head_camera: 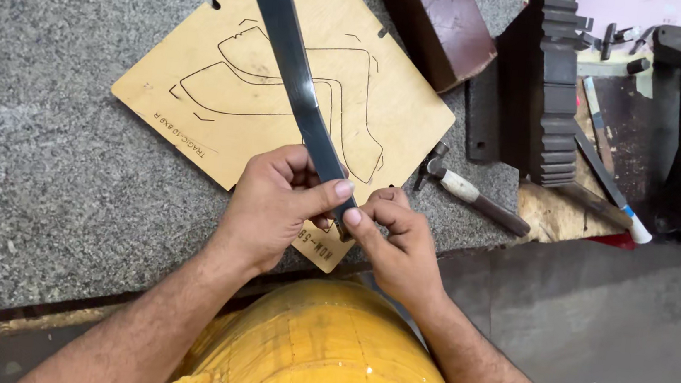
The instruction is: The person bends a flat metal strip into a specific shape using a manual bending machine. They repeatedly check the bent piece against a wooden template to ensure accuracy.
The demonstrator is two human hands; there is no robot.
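granite bench (44, 155) | plywood template (200, 95) | hammer (473, 198) | wood block (440, 26)

Bright, even light; sharp focus

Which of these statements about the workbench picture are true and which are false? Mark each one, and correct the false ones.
1. Both hands pinch the near end of a long metal strip. True: the left hand and right hand meet at its lower end.
2. The wooden board lies on a grey stone surface. True.
3. The hammer is in the right hand. False: it lies on the surface, right of the board.
4. The board is blank. False: curved outlines are cut into it.
5. The dark red block sits on the board's left. False: it is beyond the board's upper right edge.
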